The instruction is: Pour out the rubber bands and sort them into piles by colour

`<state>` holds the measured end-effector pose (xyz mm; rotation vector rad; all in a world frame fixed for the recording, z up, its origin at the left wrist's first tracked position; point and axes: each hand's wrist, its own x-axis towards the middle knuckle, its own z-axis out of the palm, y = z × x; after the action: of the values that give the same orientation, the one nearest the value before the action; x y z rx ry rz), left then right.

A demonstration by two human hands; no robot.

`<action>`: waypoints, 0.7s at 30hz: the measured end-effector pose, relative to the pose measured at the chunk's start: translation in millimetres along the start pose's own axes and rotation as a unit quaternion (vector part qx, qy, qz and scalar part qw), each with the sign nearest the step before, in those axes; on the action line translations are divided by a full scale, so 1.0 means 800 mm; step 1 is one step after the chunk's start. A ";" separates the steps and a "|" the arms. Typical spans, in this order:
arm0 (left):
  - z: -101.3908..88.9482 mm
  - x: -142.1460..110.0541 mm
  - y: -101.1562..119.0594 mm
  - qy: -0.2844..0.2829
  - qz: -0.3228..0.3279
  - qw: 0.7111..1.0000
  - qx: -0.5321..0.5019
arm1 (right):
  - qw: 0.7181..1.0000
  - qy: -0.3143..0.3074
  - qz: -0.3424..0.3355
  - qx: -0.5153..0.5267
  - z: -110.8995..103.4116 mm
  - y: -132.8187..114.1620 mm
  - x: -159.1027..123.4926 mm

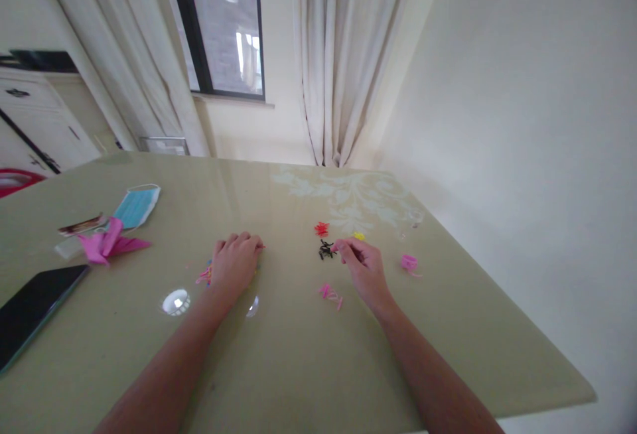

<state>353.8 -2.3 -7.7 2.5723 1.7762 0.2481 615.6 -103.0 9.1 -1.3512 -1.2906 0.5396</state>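
My left hand (235, 263) rests on the table, fingers bent, partly covering a pile of mixed-colour small pieces (205, 275). A tiny red piece (263, 247) sticks out at its thumb and fingertip. My right hand (363, 268) is closed in a pinch beside a small heap of black pieces (326, 250); what lies in the pinch is too small to make out. Near it are small heaps of red pieces (321, 229) and pink pieces (331, 294). Yellow pieces (359, 236) show partly behind this hand. A purplish-pink bundle (409, 262) lies to its right.
On the left of the table (288, 367) lie a dark phone (40, 304), a pink folded-paper crane (110, 243) and a blue face mask (137, 207). A wall (522, 155) runs along the right edge. Curtains (343, 56) and a window stand behind.
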 end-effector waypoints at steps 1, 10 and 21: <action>-0.001 0.000 0.001 0.008 0.001 1.000 -0.006 | 1.000 -0.003 0.000 -0.002 0.000 0.000 -0.001; -0.013 -0.001 0.021 0.032 -0.010 0.868 -0.496 | 0.999 -0.042 0.002 0.004 0.000 -0.002 -0.005; -0.010 -0.033 0.087 -0.049 0.029 0.709 -0.703 | 0.994 -0.111 0.003 0.008 0.024 -0.017 -0.031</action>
<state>408.1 -52.4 3.2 1.3877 0.7444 0.9584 586.4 -120.5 7.6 -1.3093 -1.4595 0.7195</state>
